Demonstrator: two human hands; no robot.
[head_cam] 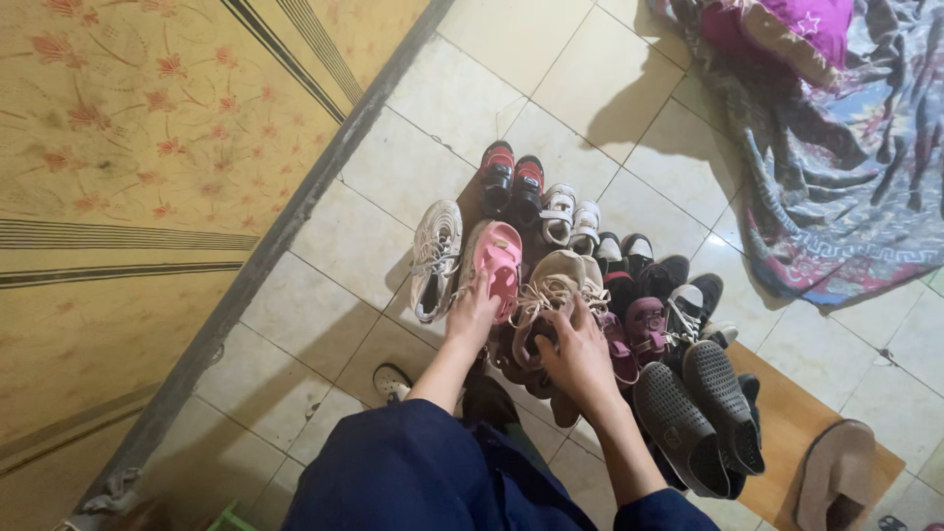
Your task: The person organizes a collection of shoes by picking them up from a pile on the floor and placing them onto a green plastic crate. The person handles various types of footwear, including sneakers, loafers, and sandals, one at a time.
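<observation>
Pink sandal [499, 258] lies on the tiled floor [324, 295] in a crowd of shoes, and the left hand [472, 317] rests on its heel end, fingers curled onto it. Just right of the sandal sits a beige laced shoe [559, 278]; the right hand [578, 356] grips its near end, fingers wrapped around it. Left of the sandal, touching it, lies a white sneaker [434, 258]. Beyond the sandal stands a black-and-red pair [512, 182]. Well to its right lie grey perforated clogs [698, 413] on a brown mat [796, 413].
</observation>
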